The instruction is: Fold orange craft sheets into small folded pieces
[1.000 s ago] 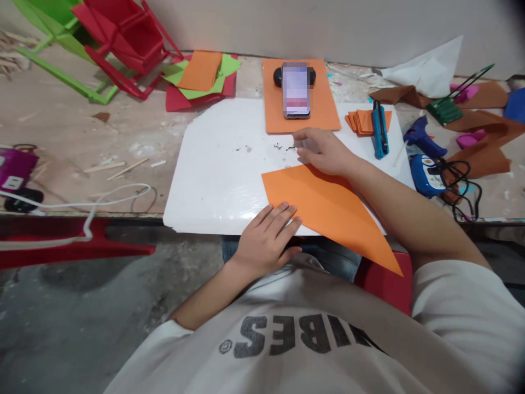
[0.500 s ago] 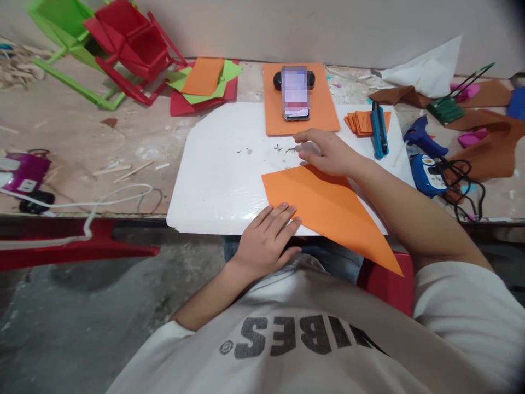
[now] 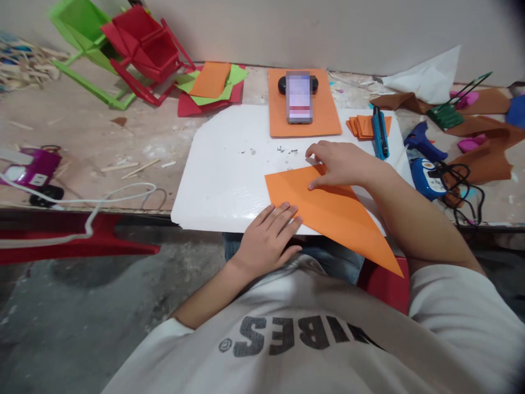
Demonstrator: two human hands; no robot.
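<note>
An orange sheet of paper [image 3: 332,208] lies on the white board [image 3: 221,164], its pointed right corner hanging past the front edge over my lap. My left hand [image 3: 268,238] rests flat with fingers stretched across the sheet's lower left edge. Over the sheet's top edge is my right hand [image 3: 338,164], fingers apart and curved, thumb over the paper, holding nothing. Beyond it a phone [image 3: 299,98] leans on a black stand on a stack of orange paper [image 3: 283,128]. A blue utility knife [image 3: 380,134] lies across small folded orange pieces [image 3: 360,127].
Red [image 3: 143,49] and green [image 3: 82,33] paper rocking chairs stand at back left beside coloured paper scraps [image 3: 211,79]. A blue glue gun [image 3: 424,142], a corded blue device [image 3: 426,178] and brown paper [image 3: 484,164] lie right. A purple power socket [image 3: 39,172] with white cable sits left.
My right hand has shifted slightly right and toward me, its thumb now over the orange sheet. My left hand stays in place. The camera view has turned slightly.
</note>
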